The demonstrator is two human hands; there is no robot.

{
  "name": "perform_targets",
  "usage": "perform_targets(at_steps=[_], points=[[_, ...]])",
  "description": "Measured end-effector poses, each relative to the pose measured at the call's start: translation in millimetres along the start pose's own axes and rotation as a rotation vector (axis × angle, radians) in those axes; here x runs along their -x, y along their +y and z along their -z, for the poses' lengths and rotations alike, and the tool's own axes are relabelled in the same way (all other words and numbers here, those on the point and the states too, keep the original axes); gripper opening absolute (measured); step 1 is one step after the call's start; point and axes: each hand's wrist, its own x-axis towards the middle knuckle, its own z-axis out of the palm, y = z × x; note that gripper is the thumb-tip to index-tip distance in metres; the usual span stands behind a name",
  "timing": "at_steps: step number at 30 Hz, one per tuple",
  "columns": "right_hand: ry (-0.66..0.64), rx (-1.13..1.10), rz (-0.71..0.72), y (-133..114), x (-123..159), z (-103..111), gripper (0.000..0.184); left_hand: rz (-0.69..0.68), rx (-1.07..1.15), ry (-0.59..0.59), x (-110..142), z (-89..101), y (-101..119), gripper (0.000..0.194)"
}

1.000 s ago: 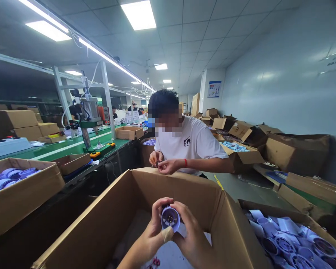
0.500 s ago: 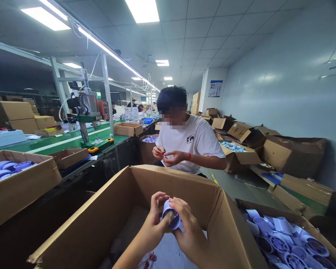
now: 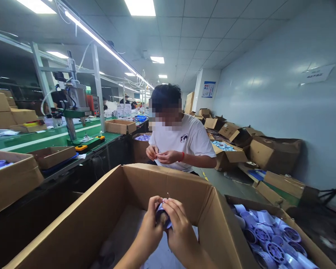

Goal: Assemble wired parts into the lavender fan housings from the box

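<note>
Between both hands is a lavender plastic cylindrical housing (image 3: 168, 223), its hollow end tilted toward me. My left hand (image 3: 151, 224) grips it from the left, with the thumb at or inside the opening. My right hand (image 3: 180, 224) wraps its right side, the fingertips meeting the left ones at the far end. A thin wire-like bit (image 3: 168, 195) pokes up past the fingertips; its kind is unclear. The hands are over a large open cardboard box (image 3: 100, 209) with pale sheet material at its bottom. Fingers cover much of the housing.
A carton of similar lavender housings (image 3: 271, 235) stands at the right. Across the box a person in a white shirt (image 3: 196, 138) handles something small. On the left, a green workbench (image 3: 53, 140) carries a press machine (image 3: 72, 97). Open cartons (image 3: 274, 153) line the right wall.
The view has turned slightly right. My fingers have closed further over the housing, and its opening shows less. The red bits low in the box have gone out of sight.
</note>
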Motion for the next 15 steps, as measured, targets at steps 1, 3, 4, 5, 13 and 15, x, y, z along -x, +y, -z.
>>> perform_targets(at_steps=[1,3,4,5,13,15], points=[[-0.01,0.012,-0.003,-1.9,-0.6,0.4,0.056,0.022,0.035,0.012,-1.4,0.3,-1.1,0.029],[-0.038,0.04,-0.021,-6.8,-1.5,0.2,0.054,0.076,0.111,0.045,-3.9,0.9,-3.8,0.034],[-0.053,0.055,-0.039,-9.5,-1.7,-0.5,0.053,0.106,0.139,0.061,-4.7,1.0,-5.2,0.037],[-0.068,0.067,-0.06,-12.0,-1.8,-1.6,0.052,0.136,0.155,0.077,-5.3,1.1,-6.5,0.04],[-0.133,0.053,-0.213,-17.7,-2.3,-3.0,0.046,0.232,0.193,0.061,-7.8,7.2,3.2,0.053],[-0.156,0.039,-0.215,-15.4,-3.3,0.2,0.046,0.257,0.235,0.032,-8.8,6.4,9.1,0.057]])
